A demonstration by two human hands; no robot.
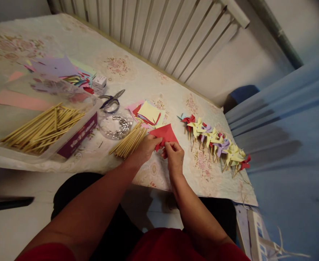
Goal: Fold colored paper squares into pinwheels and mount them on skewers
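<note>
We pinched the red paper (164, 136) in both hands (146, 148) (174, 155) at the bench (154, 83) edge, beside the sticks (129, 142); light, floppy, easily creased, best held by its corners.

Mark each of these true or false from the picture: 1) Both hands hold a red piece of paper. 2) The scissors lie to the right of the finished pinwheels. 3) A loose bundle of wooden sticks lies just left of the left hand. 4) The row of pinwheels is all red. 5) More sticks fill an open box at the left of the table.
1) True: the left hand and right hand both pinch the red paper.
2) False: the scissors lie to the left of the pinwheels, beyond the dish of pins.
3) True: the stick bundle lies beside that hand.
4) False: they are yellow, purple and red.
5) True: the box of sticks stands there.
</note>
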